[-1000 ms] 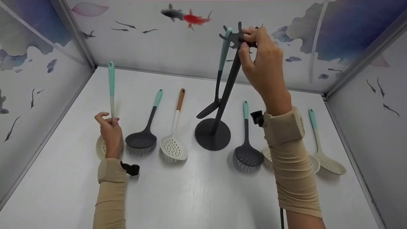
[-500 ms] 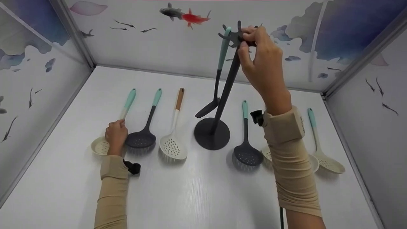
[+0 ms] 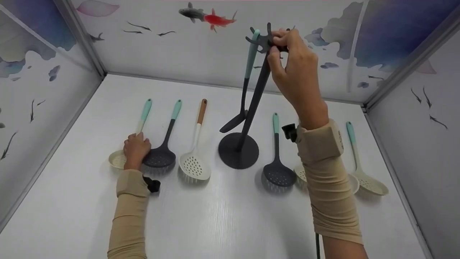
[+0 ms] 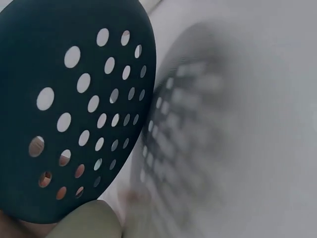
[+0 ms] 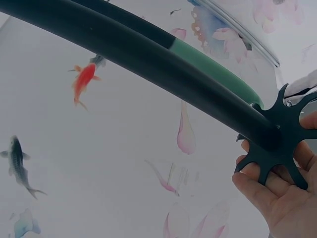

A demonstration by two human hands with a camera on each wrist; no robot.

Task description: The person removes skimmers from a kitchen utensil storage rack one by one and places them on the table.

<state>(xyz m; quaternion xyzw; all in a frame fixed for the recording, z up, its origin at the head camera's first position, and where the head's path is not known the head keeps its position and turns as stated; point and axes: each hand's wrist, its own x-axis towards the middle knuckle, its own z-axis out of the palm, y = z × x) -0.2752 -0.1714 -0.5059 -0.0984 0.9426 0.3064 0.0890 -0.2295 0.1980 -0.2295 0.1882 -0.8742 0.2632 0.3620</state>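
Note:
On the left, my left hand grips the neck of a cream skimmer with a mint-green handle; the hand hides part of its head. Right beside it lies a dark skimmer, whose perforated head fills much of the left wrist view. My right hand is raised, its thumb and fingers pinching the hooked top of a black utensil stand. From one hook hangs a dark utensil with a mint-green handle, its head beside the pole.
A white skimmer with a brown handle lies left of the stand's round base. Right of the base are a dark skimmer and a cream one; between them, pale utensils are partly behind my right forearm. Printed panels enclose the table.
My left hand has lowered the cream skimmer's raised handle onto the table, leaning it right, then shifted its head slightly right. The right hand stays at the stand's top.

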